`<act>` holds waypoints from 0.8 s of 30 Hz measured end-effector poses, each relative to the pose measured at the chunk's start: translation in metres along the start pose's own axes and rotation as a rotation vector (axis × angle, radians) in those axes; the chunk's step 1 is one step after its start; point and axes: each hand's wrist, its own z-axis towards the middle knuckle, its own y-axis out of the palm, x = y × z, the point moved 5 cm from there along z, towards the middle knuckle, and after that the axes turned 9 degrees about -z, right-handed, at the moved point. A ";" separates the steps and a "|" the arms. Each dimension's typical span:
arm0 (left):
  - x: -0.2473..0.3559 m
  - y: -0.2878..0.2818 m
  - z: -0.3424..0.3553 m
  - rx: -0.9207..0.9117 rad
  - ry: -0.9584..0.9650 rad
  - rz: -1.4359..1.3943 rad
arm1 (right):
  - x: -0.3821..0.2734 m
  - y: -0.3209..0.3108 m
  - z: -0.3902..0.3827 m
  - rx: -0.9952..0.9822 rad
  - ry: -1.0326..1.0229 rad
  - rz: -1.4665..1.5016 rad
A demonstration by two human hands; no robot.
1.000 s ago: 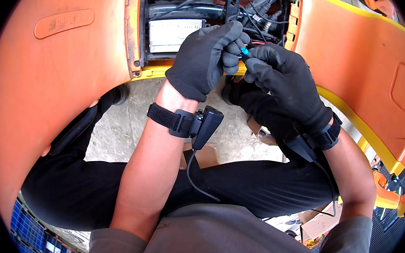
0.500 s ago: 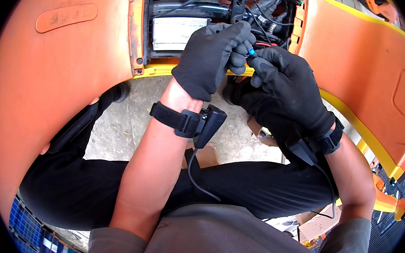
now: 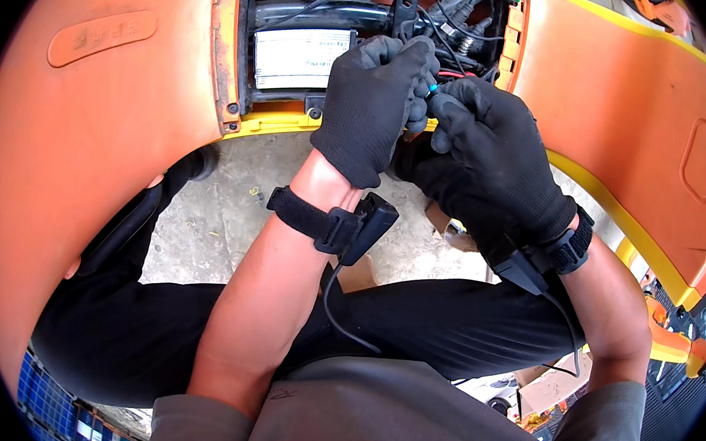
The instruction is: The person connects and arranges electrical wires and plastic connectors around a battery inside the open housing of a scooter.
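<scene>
Both my hands wear black gloves and meet in front of an open compartment in an orange and yellow vehicle body. A small blue piece shows between their fingertips; its kind is too small to tell. My right hand pinches at this piece with thumb and forefinger. Closed and curled, my left hand is right against its other side, and whatever lies inside those fingers is hidden. Behind the hands, dark cables run through the compartment.
A white labelled box sits in the compartment's left part, below a black tube. Orange panels flank the opening on both sides. Below are my crossed dark-trousered legs, concrete floor and cardboard at lower right.
The compartment and white box have shifted slightly left in the view. My hands stay together at the blue piece, less of which shows now.
</scene>
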 end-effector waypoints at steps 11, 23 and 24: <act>-0.007 0.002 -0.002 -0.011 0.022 -0.082 | -0.002 -0.001 0.002 0.005 -0.004 -0.092; 0.007 -0.026 0.009 -0.032 0.001 0.182 | -0.023 0.005 -0.014 0.064 -0.392 -0.646; 0.007 -0.029 0.009 -0.001 -0.029 0.203 | -0.029 0.004 -0.018 0.092 -0.441 -0.802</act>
